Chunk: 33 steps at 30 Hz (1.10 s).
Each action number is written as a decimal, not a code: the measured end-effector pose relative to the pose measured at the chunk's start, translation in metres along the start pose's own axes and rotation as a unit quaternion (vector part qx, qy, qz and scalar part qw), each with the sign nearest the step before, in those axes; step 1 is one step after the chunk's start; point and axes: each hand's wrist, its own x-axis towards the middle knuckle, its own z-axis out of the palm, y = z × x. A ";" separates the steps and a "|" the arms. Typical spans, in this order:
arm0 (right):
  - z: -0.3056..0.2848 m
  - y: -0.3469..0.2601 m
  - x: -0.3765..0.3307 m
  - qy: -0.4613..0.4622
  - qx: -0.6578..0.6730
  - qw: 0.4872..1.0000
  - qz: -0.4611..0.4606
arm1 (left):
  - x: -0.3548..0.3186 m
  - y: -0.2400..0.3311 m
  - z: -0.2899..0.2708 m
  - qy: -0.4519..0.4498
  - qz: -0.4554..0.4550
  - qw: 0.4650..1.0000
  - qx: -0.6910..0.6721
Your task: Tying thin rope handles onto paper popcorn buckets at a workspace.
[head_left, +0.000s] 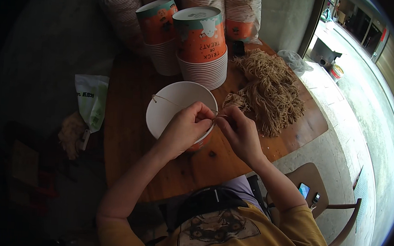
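left hand (188, 126) grip on cord (171, 102) | right hand (240, 130) alongside | bucket (173, 101) beneath

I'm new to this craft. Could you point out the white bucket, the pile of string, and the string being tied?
white bucket (173, 107): head view, inner wall.
pile of string (272, 91): head view, middle of heap.
string being tied (166, 101): head view, strand across the bucket's mouth.

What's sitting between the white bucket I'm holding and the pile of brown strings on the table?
In the head view, only the right hand lies between the white bucket and the pile of brown strings, pinching a string at the rim with the left hand.
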 end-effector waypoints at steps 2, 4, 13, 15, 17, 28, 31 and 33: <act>0.000 -0.001 0.000 -0.001 0.000 1.000 0.002 | -0.001 0.002 0.000 -0.002 -0.009 1.000 -0.001; 0.000 0.000 0.001 -0.003 0.001 1.000 0.005 | -0.001 0.005 0.000 -0.004 -0.031 1.000 -0.006; 0.002 0.005 0.001 0.019 0.008 0.999 -0.038 | 0.001 0.012 -0.008 -0.057 -0.118 0.988 -0.079; 0.002 0.005 0.001 0.015 -0.001 0.999 -0.039 | 0.002 0.012 -0.011 -0.069 -0.126 0.985 -0.097; 0.002 0.007 0.001 0.018 0.001 0.999 -0.039 | 0.004 0.012 -0.013 -0.081 -0.134 0.981 -0.114; 0.003 0.010 -0.001 0.049 0.009 0.993 -0.103 | 0.011 -0.001 -0.021 -0.140 -0.186 0.942 -0.244; 0.001 0.008 -0.001 0.034 -0.023 0.994 -0.105 | 0.010 0.001 -0.021 -0.134 -0.186 0.943 -0.241; -0.001 0.002 -0.002 0.011 -0.064 0.996 -0.065 | 0.010 -0.001 -0.021 -0.128 -0.186 0.944 -0.241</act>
